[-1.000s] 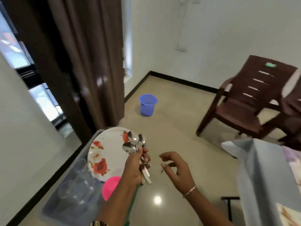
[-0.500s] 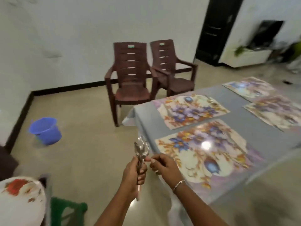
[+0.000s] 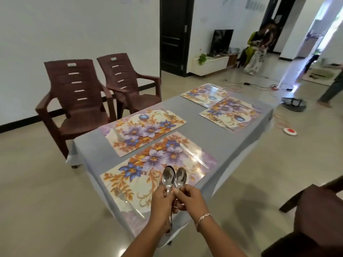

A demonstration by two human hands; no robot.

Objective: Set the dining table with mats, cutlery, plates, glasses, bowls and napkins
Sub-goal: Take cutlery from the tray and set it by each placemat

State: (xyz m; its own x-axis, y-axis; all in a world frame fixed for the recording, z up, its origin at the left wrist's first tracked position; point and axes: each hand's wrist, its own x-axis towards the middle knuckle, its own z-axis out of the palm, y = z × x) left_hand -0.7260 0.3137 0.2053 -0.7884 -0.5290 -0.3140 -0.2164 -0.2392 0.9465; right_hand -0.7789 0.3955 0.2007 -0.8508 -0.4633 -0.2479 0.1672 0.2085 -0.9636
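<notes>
Head view: my left hand (image 3: 161, 203) clamps the spoons (image 3: 168, 177) by their handles above the nearest mat (image 3: 141, 175) while my right hand (image 3: 191, 199) pinches one, seemingly to separate it.

Spoon handles (image 3: 170, 222) (all but the tips) behind curled fingers (image 3: 182, 191).

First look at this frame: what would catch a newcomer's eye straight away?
A bunch of spoons stands out at bottom centre, gripped by the left hand while the right hand pinches one at its neck. Behind them, four floral mats cover the grey table, the nearest with a knife on its right and a fork on its left. Two brown chairs stand by the far left wall.
</notes>
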